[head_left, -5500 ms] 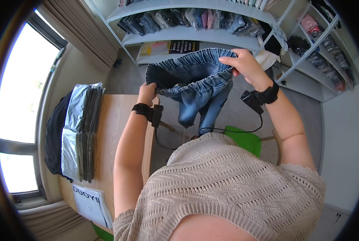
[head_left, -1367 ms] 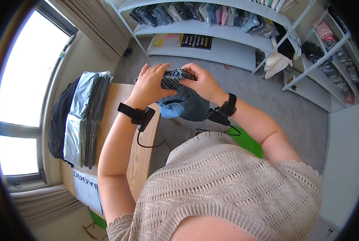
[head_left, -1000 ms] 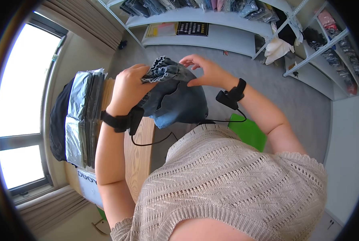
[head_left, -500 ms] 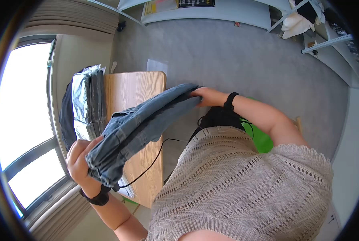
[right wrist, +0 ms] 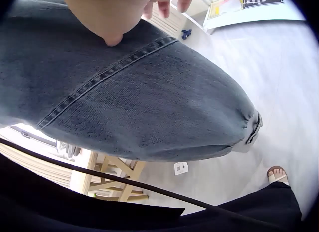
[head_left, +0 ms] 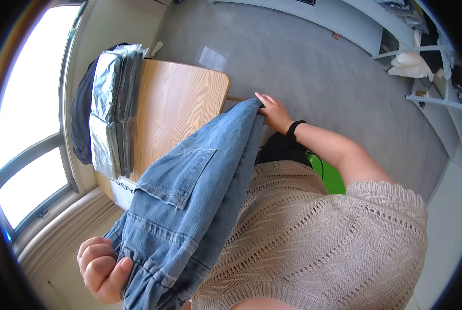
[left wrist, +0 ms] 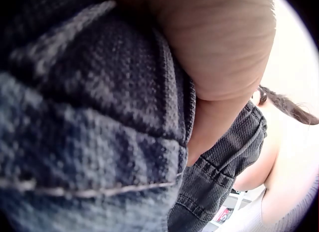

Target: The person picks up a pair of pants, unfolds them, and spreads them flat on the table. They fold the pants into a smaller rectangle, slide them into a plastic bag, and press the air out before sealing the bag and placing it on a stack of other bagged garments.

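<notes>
A pair of blue denim jeans (head_left: 189,175) stretches between my two hands, slanting from lower left to upper centre in the head view. The left hand (head_left: 103,268) grips the gathered elastic waist, its fingers curled and thumb laid over the denim. A back pocket faces up. Farther along the legs, my right hand (head_left: 276,114) holds the fabric at its edge, with some fingertips sticking out past it. In the right wrist view the thumb (right wrist: 113,38) presses on the denim near a seam, and a gathered leg hem (right wrist: 251,132) hangs beyond. Folded denim fills most of the left wrist view.
A wooden table (head_left: 182,98) stands at the left, bearing a stack of plastic-bagged garments (head_left: 115,113) by the window. A green chair seat (head_left: 326,175) is beside the body. Shelves (head_left: 334,26) line the far side. A cable (right wrist: 149,187) crosses the right wrist view.
The jeans went from an opened waist held in front, to bunched, then drawn out lengthwise. My left hand swung down to the lower left with the waist; the head view turned down toward the table.
</notes>
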`<state>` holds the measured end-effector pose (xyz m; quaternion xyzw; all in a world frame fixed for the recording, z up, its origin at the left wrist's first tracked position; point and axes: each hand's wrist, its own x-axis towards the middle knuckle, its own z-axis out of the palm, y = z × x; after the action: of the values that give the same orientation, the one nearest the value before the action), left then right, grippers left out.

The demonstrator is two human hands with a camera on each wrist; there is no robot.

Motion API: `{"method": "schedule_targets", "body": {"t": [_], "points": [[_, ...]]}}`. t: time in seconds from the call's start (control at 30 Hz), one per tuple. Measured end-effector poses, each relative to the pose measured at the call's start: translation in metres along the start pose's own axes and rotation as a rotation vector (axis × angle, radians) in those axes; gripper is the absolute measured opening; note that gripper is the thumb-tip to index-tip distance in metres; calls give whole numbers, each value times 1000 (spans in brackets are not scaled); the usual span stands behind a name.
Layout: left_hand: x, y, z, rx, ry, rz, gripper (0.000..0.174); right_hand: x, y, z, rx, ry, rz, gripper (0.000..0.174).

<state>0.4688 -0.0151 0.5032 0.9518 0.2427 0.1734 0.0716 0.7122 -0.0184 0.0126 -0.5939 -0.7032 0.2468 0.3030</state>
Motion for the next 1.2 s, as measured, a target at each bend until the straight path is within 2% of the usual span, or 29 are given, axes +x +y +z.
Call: {"method": "schedule_targets", "body": {"t": [0.03,0.1,0.13,0.2,0.27,0.3,0.33,0.4,0.47,0.53,0.57,0.6,0.67,0.7,0.73,0.8,0.83,0.87,0.9,0.93,1.0,1.03,1.07,1.1,1.2], "points": [[-3,1,-9,5,-47,4,34,3,2,6,4,-10,-14,31],[-16,1,-25,0,-48,-26,34,8,5,19,252,-120,59,36],[-24,1,-32,-13,-51,-41,34,10,7,24,253,-132,46,36],[-44,4,-39,28,-45,-59,35,13,12,30,179,-156,-127,39],[-68,10,-33,118,279,-196,24,18,9,24,159,-125,-179,37],[-79,14,-30,249,388,-287,13,21,5,18,144,-78,-215,35],[-90,23,-30,379,443,-426,18,24,0,14,143,-94,-229,35],[-92,34,-28,454,553,-628,25,29,-15,0,56,78,-213,32],[-121,44,-44,342,633,-717,30,29,-21,-2,88,87,-167,32],[-158,54,-60,387,741,-970,33,34,-18,6,328,121,243,34],[-196,60,-85,306,575,-884,29,38,-20,6,409,216,265,26],[-203,61,-82,310,591,-896,29,41,-17,8,404,206,248,26],[-223,65,-73,568,597,-884,27,48,-10,10,104,113,-182,18],[-272,61,-94,482,531,-1012,29,52,-17,10,79,132,-186,14],[-329,73,-92,459,863,-1214,30,57,-22,10,82,130,-160,15],[-364,66,-66,437,1197,-1407,32,71,-48,0,82,162,-98,13],[-367,58,-55,422,1191,-1457,33,80,-61,-5,138,117,-13,9],[-376,50,-47,400,1183,-1508,34,92,-80,-12,131,98,-21,8],[-413,42,-43,323,1158,-1485,35,101,-101,-19,119,79,-21,9],[-454,33,-33,243,1138,-1458,37,113,-123,-25,17,80,-134,12],[-501,17,-14,14,1166,-1506,38,140,-170,-33,-175,-46,-247,11],[-529,7,-2,-130,1254,-1513,39,153,-191,-27,-189,-52,-270,11],[-562,-3,11,-277,1337,-1514,40,168,-212,-17,-232,-144,-357,11],[-604,-13,22,-303,1285,-1576,42,182,-232,-5,-277,-236,-440,13],[-680,-51,55,-435,1313,-1754,44,217,-286,58,-299,-337,-592,19]]}}
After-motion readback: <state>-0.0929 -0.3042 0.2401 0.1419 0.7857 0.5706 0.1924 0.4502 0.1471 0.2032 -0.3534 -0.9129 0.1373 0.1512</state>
